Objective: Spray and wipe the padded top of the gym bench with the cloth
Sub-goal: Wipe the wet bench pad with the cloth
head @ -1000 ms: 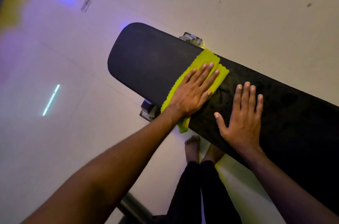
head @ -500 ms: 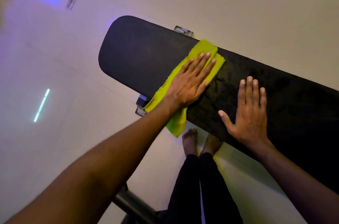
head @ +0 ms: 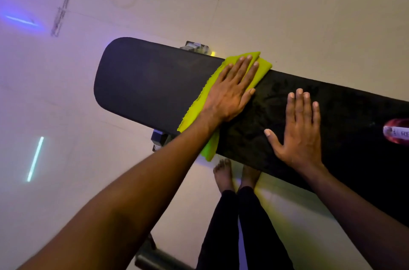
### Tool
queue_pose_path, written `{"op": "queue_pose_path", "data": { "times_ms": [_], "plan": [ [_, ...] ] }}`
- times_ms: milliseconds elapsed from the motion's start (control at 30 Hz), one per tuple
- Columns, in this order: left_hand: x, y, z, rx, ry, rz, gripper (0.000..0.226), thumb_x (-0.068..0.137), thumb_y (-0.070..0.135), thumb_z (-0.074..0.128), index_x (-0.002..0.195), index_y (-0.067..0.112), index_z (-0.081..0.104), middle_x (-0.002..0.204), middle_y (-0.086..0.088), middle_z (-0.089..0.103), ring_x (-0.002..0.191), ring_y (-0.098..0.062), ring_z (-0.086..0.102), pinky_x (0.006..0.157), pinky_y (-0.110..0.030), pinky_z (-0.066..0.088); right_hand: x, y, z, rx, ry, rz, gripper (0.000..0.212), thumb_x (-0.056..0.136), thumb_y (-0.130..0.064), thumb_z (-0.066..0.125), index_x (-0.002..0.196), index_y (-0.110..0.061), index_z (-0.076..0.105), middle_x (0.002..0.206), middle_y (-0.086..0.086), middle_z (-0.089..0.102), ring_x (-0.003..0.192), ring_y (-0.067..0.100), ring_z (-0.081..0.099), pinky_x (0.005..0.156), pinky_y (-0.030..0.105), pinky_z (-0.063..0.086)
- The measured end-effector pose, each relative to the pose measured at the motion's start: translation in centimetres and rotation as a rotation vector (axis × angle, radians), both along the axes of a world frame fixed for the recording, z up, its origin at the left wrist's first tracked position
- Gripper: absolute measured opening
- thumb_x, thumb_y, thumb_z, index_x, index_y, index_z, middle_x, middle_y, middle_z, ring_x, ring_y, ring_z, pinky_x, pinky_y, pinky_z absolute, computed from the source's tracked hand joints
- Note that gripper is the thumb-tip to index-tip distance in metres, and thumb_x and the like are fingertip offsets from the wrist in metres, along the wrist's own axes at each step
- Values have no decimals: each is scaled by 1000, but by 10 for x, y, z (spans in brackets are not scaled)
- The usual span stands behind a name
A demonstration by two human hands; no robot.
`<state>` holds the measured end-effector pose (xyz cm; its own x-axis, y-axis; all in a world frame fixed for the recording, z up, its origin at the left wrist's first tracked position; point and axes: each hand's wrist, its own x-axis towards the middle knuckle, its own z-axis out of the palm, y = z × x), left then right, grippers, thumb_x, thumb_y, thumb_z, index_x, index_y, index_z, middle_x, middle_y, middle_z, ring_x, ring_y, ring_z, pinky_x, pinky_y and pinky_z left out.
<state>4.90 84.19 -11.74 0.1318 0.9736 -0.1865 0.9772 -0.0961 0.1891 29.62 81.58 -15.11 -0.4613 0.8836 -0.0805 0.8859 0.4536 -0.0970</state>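
The left hand (head: 232, 90) lies flat, fingers straight and together, pressing the yellow-green cloth (head: 199, 103) onto the padded top of the gym bench (head: 150, 84); it grasps nothing, only bears down with palm and fingers; the fingertips reach the far long edge of the pad, where the cloth's upper corner juts past that edge; the cloth runs crosswise over the pad, from far edge to near edge, and its lower end hangs over the near edge beneath the left wrist; the right hand (head: 298, 132) rests just beside it on the bare pad, also flat and released, fingers straight and pointing toward the far edge, thumb spread toward the left hand, heel close to the near edge; the two hands are near but apart, with a strip of black pad between them; the pad is long and narrow, its long axis running from the rounded end at the left of the view to the right edge of the frame, tilted downward that way; the pad left of the cloth looks smooth and matte, the part under and around the right hand mottled; a red and white container (head: 397, 133) lies on the pad at the right border, cut off by the frame, well apart from the right hand; metal frame parts (head: 159, 139) show below the near edge by the cloth and again past the far edge; bare feet (head: 223, 175) and dark trouser legs stand on the pale floor (head: 66, 114) by the near edge; coloured light streaks mark the floor.
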Motion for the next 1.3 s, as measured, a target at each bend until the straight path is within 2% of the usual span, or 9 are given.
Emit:
{"op": "queue_pose_path", "data": {
  "times_ms": [167, 267, 367, 433, 667, 867, 967, 1167, 1300],
  "plan": [
    [25, -57, 0, -16, -11, 240, 67, 106, 43, 24, 164, 12, 9, 172, -12, 1, 160, -26, -3, 130, -43, 4, -2, 0, 1, -1, 20, -13, 102, 97, -70, 32, 167, -3, 1, 176, 19, -2, 165, 34, 0, 132, 59, 12],
    [48, -54, 2, -43, -41, 139, 67, 105, 41, 24, 164, 12, 10, 172, -13, 2, 160, -26, -2, 129, -45, 8, -2, 1, -1, 4, 35, -13, 102, 96, -70, 32, 167, -3, 1, 176, 18, -2, 165, 34, 0, 132, 59, 12],
    [36, -8, 2, -13, -25, -103, 62, 106, 38, 19, 164, 17, 15, 172, -9, 10, 160, -24, 6, 128, -42, 12, 0, 0, -4, 6, 41, -12, 102, 96, -71, 33, 167, -4, 1, 176, 18, -3, 165, 34, -1, 132, 58, 12],
    [20, 10, -2, 13, 14, -163, 59, 107, 38, 19, 164, 21, 16, 172, -7, 12, 160, -24, 8, 128, -40, 11, 0, 1, -5, 4, 40, -3, 102, 97, -72, 33, 167, -5, 0, 176, 18, -3, 165, 34, -1, 132, 57, 11],
    [59, -52, 0, -25, 10, 187, 65, 106, 41, 28, 164, 16, 11, 172, -11, 3, 160, -28, -1, 129, -46, 7, 38, -13, -3, -26, 89, -48, 102, 97, -69, 34, 167, -2, -1, 176, 19, -4, 165, 35, -3, 133, 57, 10],
    [77, 3, 5, -17, -31, -135, 62, 107, 40, 23, 164, 16, 15, 172, -9, 10, 160, -23, 6, 128, -41, 12, 49, -20, -3, -20, 54, 0, 101, 97, -67, 36, 167, -2, 2, 176, 20, -3, 164, 36, 0, 133, 58, 9],
    [56, 4, 3, -4, 37, -67, 61, 108, 41, 20, 164, 17, 13, 172, -8, 8, 160, -22, 5, 129, -41, 11, 52, -20, -5, -29, 52, -1, 102, 97, -69, 35, 167, -3, 0, 176, 18, -4, 165, 35, -1, 132, 58, 11],
    [48, -75, 5, -43, 36, 210, 65, 108, 44, 18, 164, 12, 10, 172, -12, 2, 160, -26, -2, 130, -43, 3, 48, -21, -1, -55, 50, -30, 102, 97, -70, 31, 167, -3, -2, 176, 20, -6, 164, 36, -3, 132, 59, 10],
    [73, -66, 3, -30, 20, 83, 65, 107, 43, 20, 163, 11, 14, 172, -15, 6, 160, -28, 2, 129, -46, 9, 38, -31, -2, -40, 40, 14, 105, 96, -71, 35, 166, 0, 0, 175, 24, -6, 163, 44, -3, 129, 67, 4]
  ]
}}
